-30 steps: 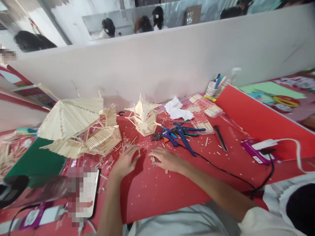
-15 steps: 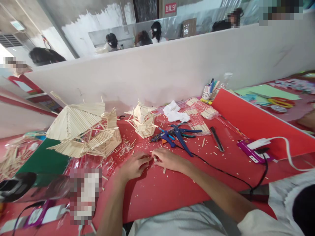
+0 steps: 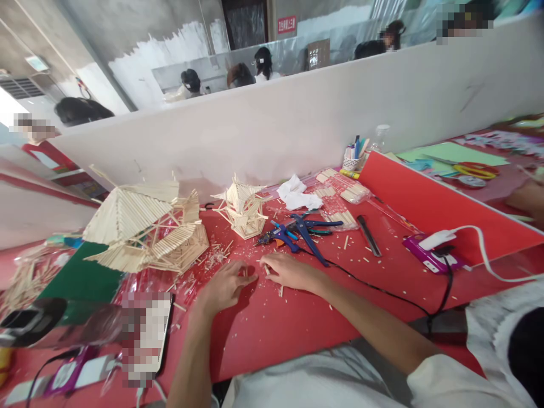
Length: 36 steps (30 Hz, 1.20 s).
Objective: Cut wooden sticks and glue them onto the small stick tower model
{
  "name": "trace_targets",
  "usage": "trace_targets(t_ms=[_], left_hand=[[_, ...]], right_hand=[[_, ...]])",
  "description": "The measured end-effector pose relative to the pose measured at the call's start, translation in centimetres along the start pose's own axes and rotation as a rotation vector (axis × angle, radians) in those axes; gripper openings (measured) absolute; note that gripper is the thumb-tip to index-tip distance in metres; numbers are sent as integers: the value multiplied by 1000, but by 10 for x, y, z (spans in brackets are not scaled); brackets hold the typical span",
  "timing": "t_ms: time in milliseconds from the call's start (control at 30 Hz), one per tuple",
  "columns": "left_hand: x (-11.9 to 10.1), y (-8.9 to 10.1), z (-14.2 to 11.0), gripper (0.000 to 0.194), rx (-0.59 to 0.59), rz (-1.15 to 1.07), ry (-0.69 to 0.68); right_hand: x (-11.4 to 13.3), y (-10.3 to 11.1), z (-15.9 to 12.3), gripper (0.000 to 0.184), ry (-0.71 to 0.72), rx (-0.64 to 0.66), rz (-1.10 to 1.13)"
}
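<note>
Two bare hands are shown in the head view, held near each other just above the red tabletop [image 3: 272, 345]. A short stick [image 3: 245, 272] is pinched between thumb and forefinger of the left hand [image 3: 223, 286]; short stick pieces [image 3: 267, 270] are gripped between the thumb and fingers of the right hand [image 3: 293, 272]. A loose piece [image 3: 281, 291] lies beside the right hand. The small stick model [image 3: 242, 212] stands beyond the hands, and the larger stick model [image 3: 140, 226] is set to the left. Slipping of the pieces could be caused by uneven finger pressure, given their small size. A burn could be caused if the nozzle of the blue glue gun [image 3: 285, 237], just beyond the right hand, is hot; its temperature cannot be told. The gun could be dragged if its black cable [image 3: 365, 283] is caught by the right forearm.
</note>
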<state>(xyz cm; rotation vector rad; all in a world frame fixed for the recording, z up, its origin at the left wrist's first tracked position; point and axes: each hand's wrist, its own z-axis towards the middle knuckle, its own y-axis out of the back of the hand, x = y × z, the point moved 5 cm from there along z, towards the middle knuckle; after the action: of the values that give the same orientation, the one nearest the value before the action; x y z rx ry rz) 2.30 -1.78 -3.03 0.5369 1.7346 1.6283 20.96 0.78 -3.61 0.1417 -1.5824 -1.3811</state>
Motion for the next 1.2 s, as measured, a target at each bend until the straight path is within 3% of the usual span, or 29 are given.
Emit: trace_targets(t_ms=[233,433,733,1067,1200], left_hand=[[14,9,-10,61,-50,62,112],[-1,3,0,56,-1,-35,4],[0,9,-2,54,-5,6,44],[-1,2,-2,44,23,-53,48],[-1,-1,-2,49,45,-50,33]], right_hand=[[-5,-1,-1,25,9,3,-9],[-5,-3,0,31,26,-6,-15],[-4,-1,-1,27,21,6,-14],[-2,2,-2,26,16,14,-13],[-2,3,-2,27,9,17,6]])
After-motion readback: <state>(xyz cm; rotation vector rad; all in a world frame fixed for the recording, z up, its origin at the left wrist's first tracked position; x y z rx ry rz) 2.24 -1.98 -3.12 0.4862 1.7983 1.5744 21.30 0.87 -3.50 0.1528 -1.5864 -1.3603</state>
